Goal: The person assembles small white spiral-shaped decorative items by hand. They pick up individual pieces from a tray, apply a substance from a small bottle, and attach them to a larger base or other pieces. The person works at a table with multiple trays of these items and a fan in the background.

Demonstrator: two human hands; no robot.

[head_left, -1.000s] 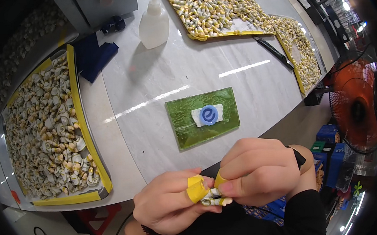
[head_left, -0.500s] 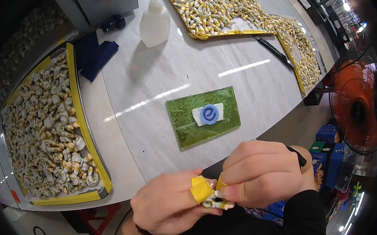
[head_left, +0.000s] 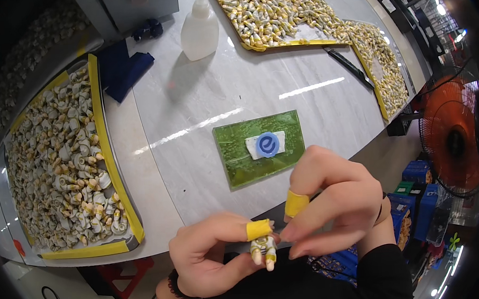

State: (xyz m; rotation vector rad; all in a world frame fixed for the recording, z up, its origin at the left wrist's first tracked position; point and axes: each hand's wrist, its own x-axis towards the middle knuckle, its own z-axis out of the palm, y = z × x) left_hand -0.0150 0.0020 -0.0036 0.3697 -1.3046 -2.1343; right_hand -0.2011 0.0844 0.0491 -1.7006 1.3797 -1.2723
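Part position: the small white-and-yellow part (head_left: 264, 249) was located between the two hands, on the body side of the table (head_left: 181, 148) edge, in front of the dark clothing (head_left: 294, 290). It was supported by the left hand (head_left: 211, 257).

Left hand: the thumb and index finger were closed to a narrow grip, with the part between them. A band of yellow tape (head_left: 258, 230) covered the index finger near its tip, directly above the part in the view. The other left fingers were curled behind and only partly visible.

Part orientation: the long axis ran approximately from the far side toward the wearer, with a slight slant to the right at the near end. Two leg-like prongs with pale orange tips projected toward the wearer's body. The opposite end was partly covered by the left index finger.

Right hand: the right hand (head_left: 337, 201) was positioned to the right of the part, with its fingers bent and a narrow gap between the thumb and the nearest finger. The part lay to the left of these fingertips, just beside them. Contact, and whether anything was held there, could not be determined. The left hand was therefore the nearer, being in contact.

Surroundings: the green slab (head_left: 231, 169), carrying a blue disc (head_left: 267, 145), lay on the table beyond both hands; the yellow-edged tray (head_left: 112, 175) of similar parts stood well apart to the left
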